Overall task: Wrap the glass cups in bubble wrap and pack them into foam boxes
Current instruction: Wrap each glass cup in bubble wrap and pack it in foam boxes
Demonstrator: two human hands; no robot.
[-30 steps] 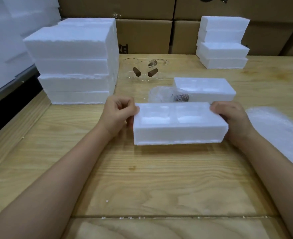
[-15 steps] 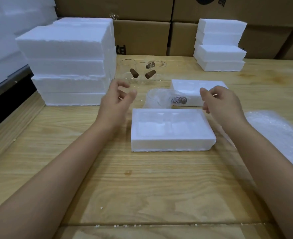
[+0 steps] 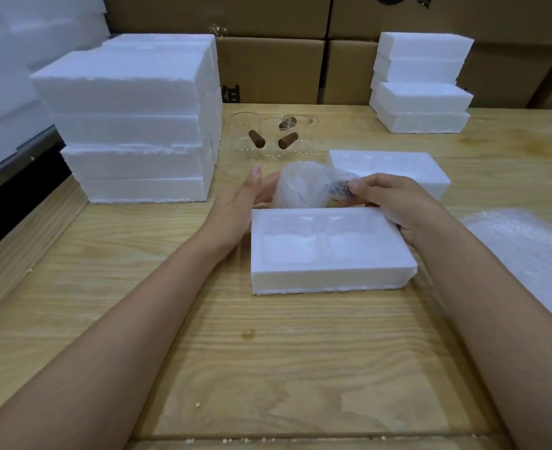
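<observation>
Grabbing the bubble-wrapped cup point(image 3: 303, 185) just behind the open foam box point(image 3: 329, 251)

Right hand point(image 3: 394, 203) pinches its wrapped handle end, left hand point(image 3: 245, 203) is open flat against the other side. Wooden table point(image 3: 268, 368), bare glass cups point(image 3: 268, 134) further back, foam stacks point(image 3: 131, 118) left, cardboard boxes point(image 3: 268, 69) behind.

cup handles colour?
Dark brown, wood-like, on the bare glass cups at the back; head view.

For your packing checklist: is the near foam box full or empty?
Empty. Both hollows of the foam box show bare white foam; the wrapped cup sits behind it.
</observation>
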